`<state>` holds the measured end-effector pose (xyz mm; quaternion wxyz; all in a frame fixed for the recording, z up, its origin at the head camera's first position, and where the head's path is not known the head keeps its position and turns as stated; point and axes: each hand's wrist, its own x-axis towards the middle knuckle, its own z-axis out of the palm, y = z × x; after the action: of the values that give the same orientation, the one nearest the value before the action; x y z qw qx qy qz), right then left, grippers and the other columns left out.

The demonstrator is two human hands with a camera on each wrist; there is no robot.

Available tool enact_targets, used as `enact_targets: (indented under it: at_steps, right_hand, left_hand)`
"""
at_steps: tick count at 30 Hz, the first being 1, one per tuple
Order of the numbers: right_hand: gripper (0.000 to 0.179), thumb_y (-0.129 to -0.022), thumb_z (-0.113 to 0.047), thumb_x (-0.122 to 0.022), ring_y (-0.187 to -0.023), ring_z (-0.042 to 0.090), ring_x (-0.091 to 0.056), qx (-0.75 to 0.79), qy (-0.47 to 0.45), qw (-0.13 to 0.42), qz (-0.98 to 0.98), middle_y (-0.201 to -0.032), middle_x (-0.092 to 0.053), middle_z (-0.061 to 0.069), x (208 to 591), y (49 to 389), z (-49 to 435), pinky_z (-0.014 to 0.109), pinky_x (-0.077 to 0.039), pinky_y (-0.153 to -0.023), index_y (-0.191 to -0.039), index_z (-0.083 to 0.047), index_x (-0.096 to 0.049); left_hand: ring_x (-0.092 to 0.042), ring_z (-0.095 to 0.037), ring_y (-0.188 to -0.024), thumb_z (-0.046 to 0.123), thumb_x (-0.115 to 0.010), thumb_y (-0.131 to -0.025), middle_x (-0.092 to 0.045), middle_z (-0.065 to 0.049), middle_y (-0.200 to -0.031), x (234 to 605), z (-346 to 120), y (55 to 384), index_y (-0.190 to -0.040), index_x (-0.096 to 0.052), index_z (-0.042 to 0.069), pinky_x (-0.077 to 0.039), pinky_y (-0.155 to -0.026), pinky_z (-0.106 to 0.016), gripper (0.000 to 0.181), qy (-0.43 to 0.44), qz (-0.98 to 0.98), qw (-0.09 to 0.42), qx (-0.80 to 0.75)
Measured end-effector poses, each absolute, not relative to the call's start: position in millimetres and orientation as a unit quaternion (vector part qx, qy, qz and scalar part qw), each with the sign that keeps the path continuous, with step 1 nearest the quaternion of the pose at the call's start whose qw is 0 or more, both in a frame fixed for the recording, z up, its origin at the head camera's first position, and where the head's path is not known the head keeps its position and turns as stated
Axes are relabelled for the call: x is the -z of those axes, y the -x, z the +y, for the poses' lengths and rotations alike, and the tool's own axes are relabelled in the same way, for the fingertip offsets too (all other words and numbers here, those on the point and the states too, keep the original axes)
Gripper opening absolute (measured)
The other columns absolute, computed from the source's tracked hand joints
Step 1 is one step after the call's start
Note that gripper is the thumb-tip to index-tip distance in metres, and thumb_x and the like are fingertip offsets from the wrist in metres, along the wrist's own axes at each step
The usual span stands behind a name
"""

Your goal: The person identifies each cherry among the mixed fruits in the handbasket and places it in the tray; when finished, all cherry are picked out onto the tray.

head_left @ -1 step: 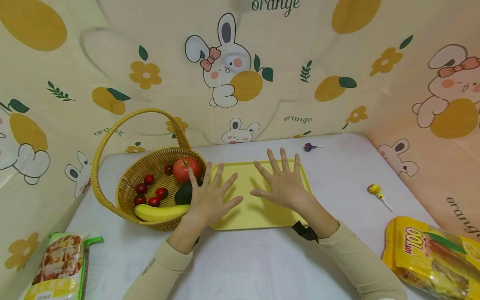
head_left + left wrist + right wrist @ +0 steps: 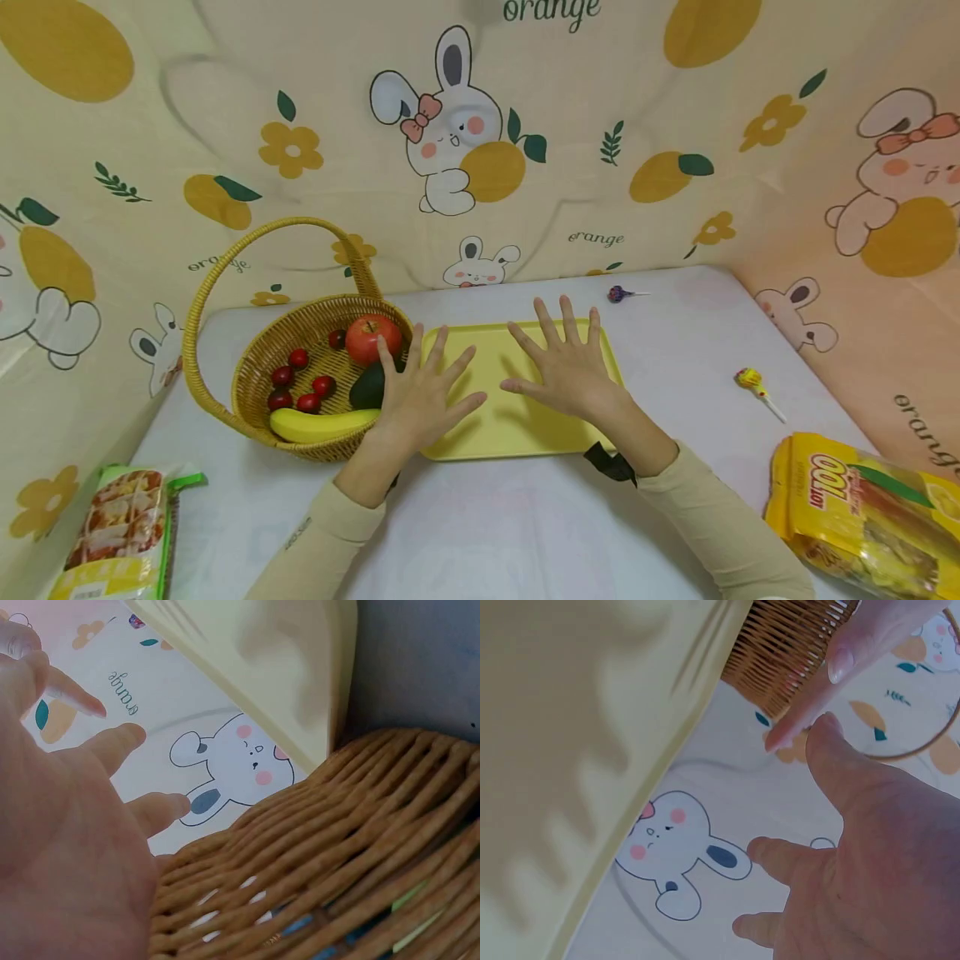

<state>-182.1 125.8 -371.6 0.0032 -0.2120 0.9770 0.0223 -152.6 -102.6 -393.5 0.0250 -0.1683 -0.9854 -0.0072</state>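
Note:
My left hand (image 2: pixel 420 404) hovers with spread fingers between the wicker basket (image 2: pixel 247 375) and the yellow tray (image 2: pixel 517 437), partly covering the basket's right rim. Over the tray's right half, my right hand (image 2: pixel 566 375) is also spread, palm down. Neither holds anything. Inside the basket lie a red apple (image 2: pixel 366 340), a dark green avocado (image 2: pixel 365 388), a banana (image 2: pixel 322 426) and several cherries (image 2: pixel 323 386). The left wrist view shows the left fingers (image 2: pixel 112 750) beside the woven basket wall (image 2: pixel 337 825). In the right wrist view, hand shadows fall on the tray (image 2: pixel 540 750).
A purple-wrapped lollipop (image 2: pixel 617 293) lies behind the tray, and a yellow one (image 2: pixel 750 379) lies to the right. A yellow snack bag (image 2: pixel 862 517) is at the front right, a green-edged food packet (image 2: pixel 116 529) at the front left. Printed cloth (image 2: pixel 322 67) backs the table.

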Motion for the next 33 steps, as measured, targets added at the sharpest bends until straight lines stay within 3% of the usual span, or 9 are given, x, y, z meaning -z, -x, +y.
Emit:
enact_targets:
  at_steps: [5,8,14,18,20,23,26,29,33]
  right_hand:
    - [0.087,-0.090,-0.077,-0.043,-0.147,0.048,0.008,-0.021,0.211,0.009,0.977,-0.165,0.000,0.017,370.1,182.6,123.2,0.075,0.006,-0.112,-0.159,-0.029,-0.023]
    - [0.085,-0.091,-0.075,-0.044,-0.147,0.048,0.008,-0.012,0.208,0.013,0.978,-0.165,-0.001,0.018,368.6,183.6,124.1,0.075,0.005,-0.112,-0.159,-0.028,-0.022]
    - [0.079,-0.096,-0.058,-0.056,-0.147,0.050,0.003,0.042,0.208,0.025,0.977,-0.163,-0.010,0.023,363.6,187.6,130.9,0.077,0.002,-0.111,-0.158,-0.018,-0.027]
    - [0.076,-0.096,-0.051,-0.061,-0.146,0.051,-0.005,0.048,0.219,0.031,0.974,-0.160,-0.019,0.026,361.6,191.6,132.9,0.077,-0.004,-0.111,-0.156,-0.014,-0.033]
    - [0.075,-0.096,-0.050,-0.062,-0.146,0.052,-0.009,0.050,0.229,0.032,0.972,-0.159,-0.022,0.026,361.2,194.3,130.1,0.077,-0.008,-0.111,-0.156,-0.014,-0.034]
    - [0.073,-0.096,-0.050,-0.062,-0.146,0.051,-0.012,0.054,0.244,0.031,0.968,-0.159,-0.026,0.024,359.4,200.1,120.8,0.076,-0.011,-0.112,-0.155,-0.014,-0.036]
    - [0.071,-0.096,-0.049,-0.062,-0.146,0.050,-0.014,0.056,0.261,0.025,0.963,-0.158,-0.029,0.023,354.1,206.4,106.6,0.075,-0.011,-0.113,-0.154,-0.014,-0.039]
    - [0.068,-0.097,-0.049,-0.062,-0.146,0.048,-0.016,0.052,0.276,0.015,0.960,-0.157,-0.032,0.022,347.4,212.0,90.9,0.074,-0.011,-0.113,-0.152,-0.014,-0.041]
    - [0.067,-0.097,-0.049,-0.061,-0.146,0.046,-0.018,0.052,0.298,0.005,0.953,-0.157,-0.034,0.019,337.1,217.3,68.6,0.073,-0.012,-0.114,-0.151,-0.015,-0.042]
  left_hand:
    - [0.001,-0.040,-0.150,0.071,-0.037,-0.097,-0.013,-0.011,-0.165,389.9,-112.5,146.3,-0.156,-0.029,0.036,0.009,-0.110,-0.076,0.069,0.163,-0.986,0.022,0.021]
    - [-0.010,-0.039,-0.150,0.061,-0.050,-0.098,-0.020,-0.014,-0.163,385.1,-127.8,132.4,-0.154,-0.038,0.030,-0.002,-0.113,-0.075,0.065,0.173,-0.982,0.069,0.037]
    - [-0.057,-0.037,-0.115,0.027,-0.067,-0.090,-0.063,-0.018,-0.126,379.4,-176.5,83.4,-0.113,-0.071,0.004,-0.046,-0.098,-0.052,0.033,0.186,-0.909,0.338,0.159]
    - [-0.059,-0.041,-0.082,0.023,-0.061,-0.088,-0.065,-0.022,-0.094,376.4,-202.4,59.7,-0.084,-0.068,-0.004,-0.047,-0.080,-0.023,0.028,0.135,-0.811,0.522,0.227]
    - [-0.056,-0.039,-0.082,0.024,-0.064,-0.087,-0.062,-0.025,-0.093,377.6,-212.5,53.3,-0.085,-0.064,-0.009,-0.043,-0.077,-0.014,0.033,0.079,-0.771,0.577,0.258]
    - [-0.054,-0.028,-0.102,0.018,-0.073,-0.083,-0.059,-0.017,-0.112,386.2,-227.4,46.8,-0.109,-0.057,-0.012,-0.042,-0.077,-0.009,0.043,-0.007,-0.758,0.571,0.316]
    - [-0.046,-0.011,-0.117,0.002,-0.082,-0.077,-0.045,0.002,-0.134,398.0,-240.7,44.0,-0.136,-0.043,-0.003,-0.044,-0.078,-0.006,0.071,-0.066,-0.785,0.492,0.370]
    - [-0.047,-0.008,-0.115,-0.011,-0.084,-0.071,-0.040,0.012,-0.134,405.5,-249.3,46.3,-0.150,-0.032,0.011,-0.047,-0.078,-0.005,0.097,-0.087,-0.804,0.420,0.412]
    - [-0.048,-0.009,-0.113,-0.013,-0.080,-0.074,-0.041,0.012,-0.130,410.8,-255.1,51.7,-0.153,-0.029,0.016,-0.051,-0.075,-0.006,0.098,-0.089,-0.799,0.367,0.467]
